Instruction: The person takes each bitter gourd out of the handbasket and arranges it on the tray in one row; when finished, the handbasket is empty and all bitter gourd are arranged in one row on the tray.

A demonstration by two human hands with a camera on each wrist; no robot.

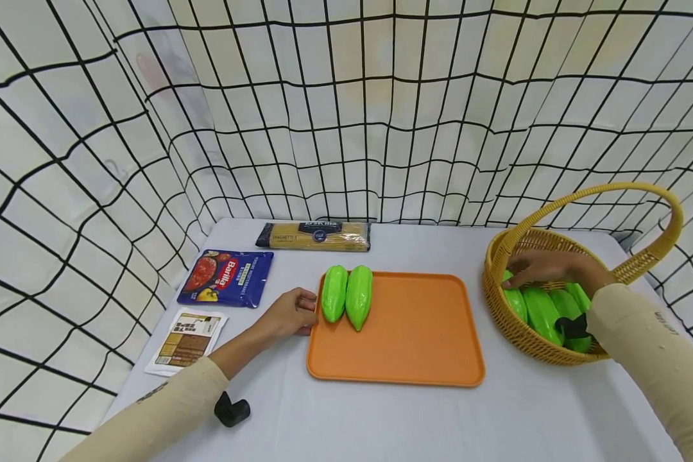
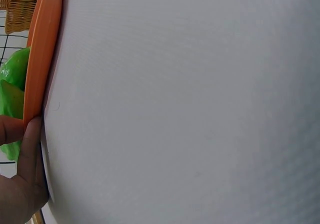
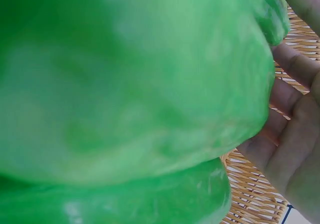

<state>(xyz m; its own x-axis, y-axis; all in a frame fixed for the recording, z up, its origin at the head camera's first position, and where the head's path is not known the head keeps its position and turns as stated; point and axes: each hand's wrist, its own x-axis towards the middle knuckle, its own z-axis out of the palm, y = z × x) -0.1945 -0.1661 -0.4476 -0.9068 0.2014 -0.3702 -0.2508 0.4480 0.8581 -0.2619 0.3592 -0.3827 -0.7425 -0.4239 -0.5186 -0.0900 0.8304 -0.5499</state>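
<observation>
Two bright green, ridged fruits (image 1: 346, 295) shaped like star fruit lie side by side at the left end of an orange tray (image 1: 416, 333). My left hand (image 1: 291, 312) pinches the tray's left rim, its thumb above and fingers below in the left wrist view. On the right, my right hand (image 1: 545, 268) reaches into a wicker basket (image 1: 499, 314) holding several more green fruits (image 1: 539, 314). Its thumb and fingers lie around a green fruit (image 3: 272, 16) at the basket's left side. A large green fruit (image 3: 150, 84) hides much of the right wrist view.
A pack of spaghetti (image 1: 317, 237) lies behind the tray. To the left are a blue Barilla pouch (image 1: 226, 279) and a white-and-brown packet (image 1: 186, 340). The basket's tall handle (image 1: 664, 237) arches over my right wrist. Black netting (image 1: 352, 128) stands around the white table (image 1: 369, 423).
</observation>
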